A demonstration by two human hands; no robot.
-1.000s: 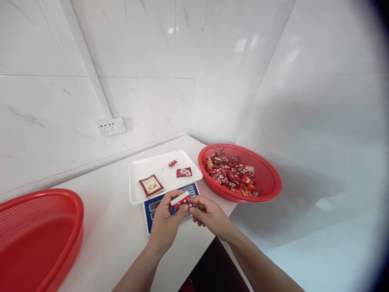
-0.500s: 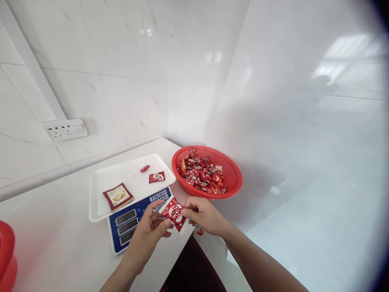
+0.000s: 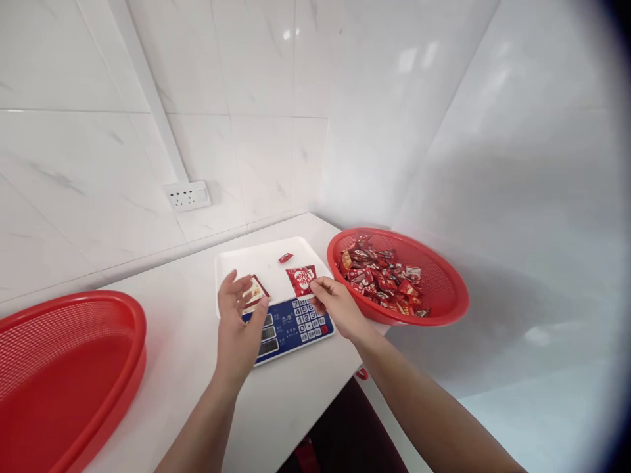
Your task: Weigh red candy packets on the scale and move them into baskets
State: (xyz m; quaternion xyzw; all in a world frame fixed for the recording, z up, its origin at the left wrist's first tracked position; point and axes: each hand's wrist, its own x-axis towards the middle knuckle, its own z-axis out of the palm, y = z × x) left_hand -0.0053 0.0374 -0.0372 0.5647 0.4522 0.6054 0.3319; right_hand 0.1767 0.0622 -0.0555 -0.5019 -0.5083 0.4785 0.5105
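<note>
white counter (image 3: 197, 341) running into a corner, glossy white marble-look tiles on both walls, a wall socket (image 3: 188, 196) up at eleven o'clock. a blue-faced digital scale (image 3: 290, 323) sits mid-counter with a white tray (image 3: 269, 266) on top. at three o'clock of the scale, a red mesh basket (image 3: 444, 289) heaped with red snack packets; at eight o'clock, a second red basket (image 3: 73, 368), only its mesh showing. right hand (image 3: 335, 305) pinches a red wrapper packet (image 3: 302, 280) with white lettering, flat on the tray's front edge. left hand (image 3: 237, 328) is open, fingers spread, holding nothing, just over a beige-and-red packet (image 3: 255, 291) on the tray. hands apart. a small red candy (image 3: 285, 257) lies at twelve o'clock of the pinched packet.
</note>
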